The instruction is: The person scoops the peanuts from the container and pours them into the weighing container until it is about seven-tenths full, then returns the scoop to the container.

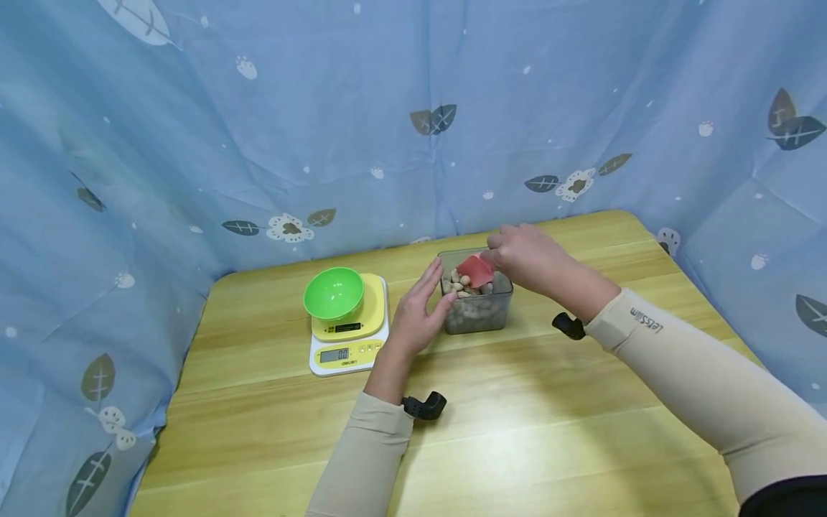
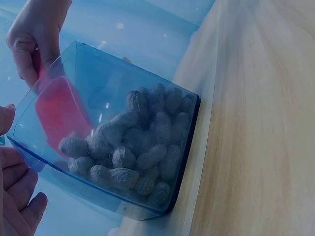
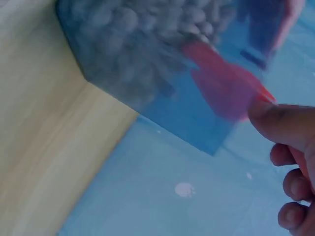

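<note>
"LetsSlim" can be read on the beige fabric sleeve [image 1: 698, 373] of the right arm, and the grey display [image 1: 334, 355] of the yellow-and-white kitchen scale [image 1: 373, 301] reads "0.0"; the small lettering below it looks like "deli", though its ending is hard to make out. A round, bright green bowl [image 1: 333, 294] sits on the scale and hides part of its platform. To the right, on the pale wood-grain bench [image 1: 517, 416], stands a clear, grey-tinted plastic container [image 1: 478, 329] holding unshelled tan peanuts [image 1: 460, 281]. The right hand [image 1: 526, 258] grips a red scoop [image 1: 475, 271], whose blade is inside the container among the peanuts. The head view hides the handle behind that hand; the right wrist view shows the fingers curled round it, cut off by the frame edge, with the container and peanuts blurred. The left hand [image 1: 416, 316] lies along the container's left side, fingers extended. The left wrist view shows, through the clear wall, the ridged shells overlapping the scoop's lower edge.
</note>
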Motion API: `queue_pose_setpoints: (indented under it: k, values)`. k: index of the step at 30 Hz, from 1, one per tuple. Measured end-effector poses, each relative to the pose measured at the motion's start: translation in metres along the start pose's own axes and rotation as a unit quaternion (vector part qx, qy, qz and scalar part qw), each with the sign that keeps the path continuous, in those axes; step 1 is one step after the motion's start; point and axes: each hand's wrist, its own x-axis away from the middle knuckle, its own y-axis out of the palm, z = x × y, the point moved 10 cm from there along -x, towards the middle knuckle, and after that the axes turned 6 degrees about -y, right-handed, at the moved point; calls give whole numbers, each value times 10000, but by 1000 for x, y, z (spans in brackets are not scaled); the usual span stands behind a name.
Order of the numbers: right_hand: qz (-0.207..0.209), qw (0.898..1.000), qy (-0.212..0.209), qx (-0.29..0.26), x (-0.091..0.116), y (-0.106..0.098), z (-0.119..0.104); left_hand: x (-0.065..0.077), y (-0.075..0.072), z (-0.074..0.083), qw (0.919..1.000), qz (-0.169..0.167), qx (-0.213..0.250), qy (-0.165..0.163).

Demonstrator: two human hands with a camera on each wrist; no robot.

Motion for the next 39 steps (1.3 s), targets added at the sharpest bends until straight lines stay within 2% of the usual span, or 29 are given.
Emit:
queue_pose_setpoints:
  k: [2,5,11,16,21,26,33,36,39]
  values:
    - [92,9999,-43,56,1,3,-2,0,0,1,10000,-10,30,-2]
    - [208,9997,39,-135,3,7,-2,1,0,1,10000,10,25,-9]
    - [176,9945,668,-787,12,14,6,2,-1,0,10000,56,2,-18]
    - [74,9892,1172,-878,17,20,3,3,0,-2,10000,20,10,-80]
    - [148,9892,1143,-903,15,17,-9,4,-1,-4,9999,78,50,-106]
    - [-22,9853,1227,-1188,15,18,-7,4,-1,-4,9999,100,85,-49]
    - [164,9886,1022,-1096,14,23,-11,2,1,0,9999,114,78,67]
    - [-145,9813,1294,-1420,15,29,-3,0,3,1,9999,99,53,48]
    - [-330,9668,1698,-1882,22,35,10,-1,4,2,9999,86,46,35]
